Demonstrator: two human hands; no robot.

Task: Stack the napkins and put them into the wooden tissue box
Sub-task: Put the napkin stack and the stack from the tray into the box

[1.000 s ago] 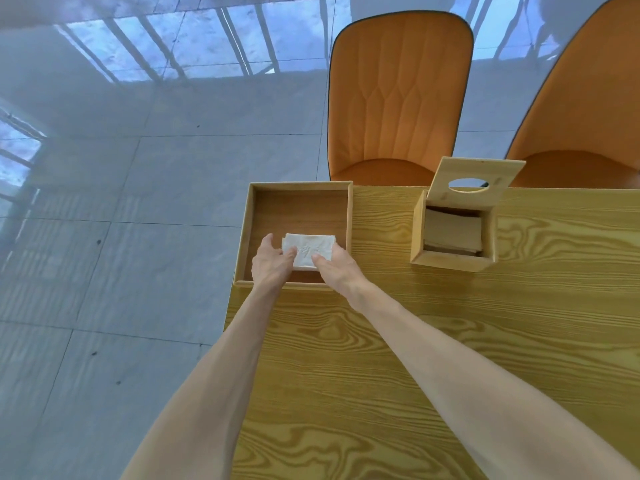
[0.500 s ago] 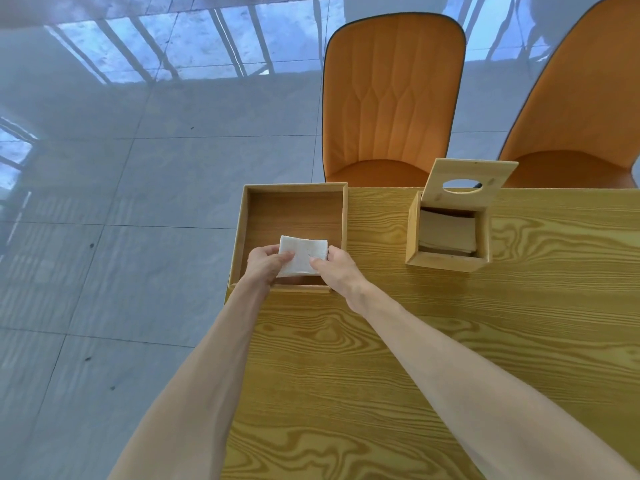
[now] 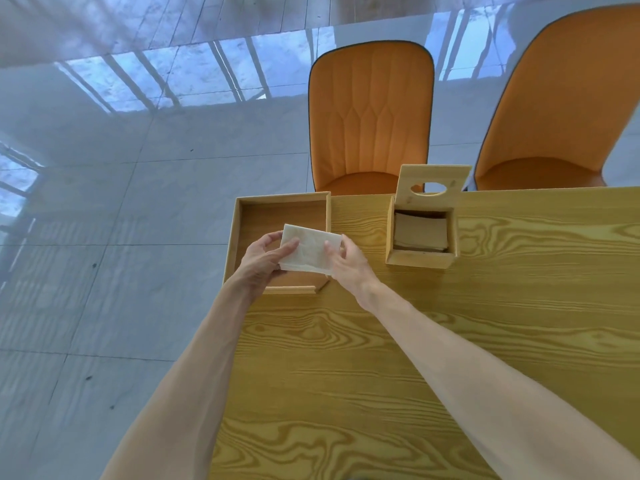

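A white stack of napkins (image 3: 309, 250) hangs in the air above the open wooden tray (image 3: 242, 216) at the table's far left corner. My left hand (image 3: 265, 259) grips its left end and my right hand (image 3: 346, 263) grips its right end. The wooden tissue box (image 3: 420, 259) stands to the right of the tray, about a hand's width from my right hand. Its lid (image 3: 433, 184), with an oval hole, is tipped up at the back. Inside the box lies a pile of napkins (image 3: 419, 232).
The wooden table (image 3: 433, 358) ends at its left edge just beside the tray, with grey tiled floor (image 3: 104, 271) beyond. Two orange chairs (image 3: 370, 116) (image 3: 561, 109) stand behind the far edge of the table.
Both hands have lifted the napkin stack up from the tray's bottom and carried it slightly to the right. The camera view has tilted up a little.
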